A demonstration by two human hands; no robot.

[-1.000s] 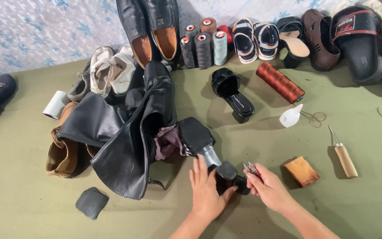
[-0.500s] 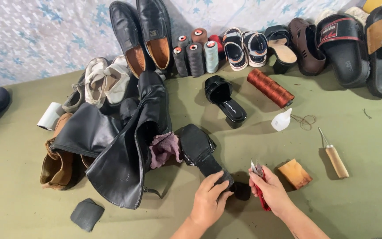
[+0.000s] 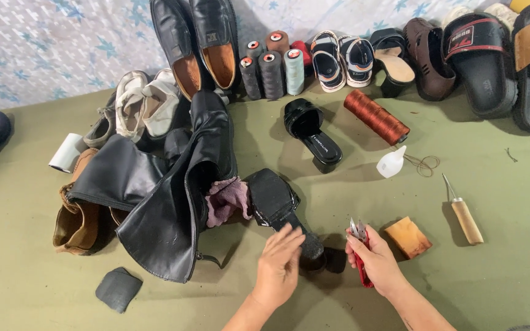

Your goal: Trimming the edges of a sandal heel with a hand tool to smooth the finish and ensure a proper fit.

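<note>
Our hands at the near edge of the green mat, one on an upturned black heeled shoe, one gripping red snips.

We rest our left hand [image 3: 279, 265], fingers loosely spread and flat, on the sole of the black heeled shoe [image 3: 282, 208], which lies sole-up near the middle of the green mat [image 3: 510, 270], its heel toward the near edge. Our right hand [image 3: 376, 260] is closed around the red thread snips [image 3: 360, 245], blades up, just right of the heel. Open mat lies along the near edge and toward the near right corner. A tan block [image 3: 407, 236] sits just beside the right hand, an awl [image 3: 462, 211] further right. The black boot [image 3: 176, 196] crowds the left; shoes and thread spools [image 3: 272, 70] line the far edge.
</note>
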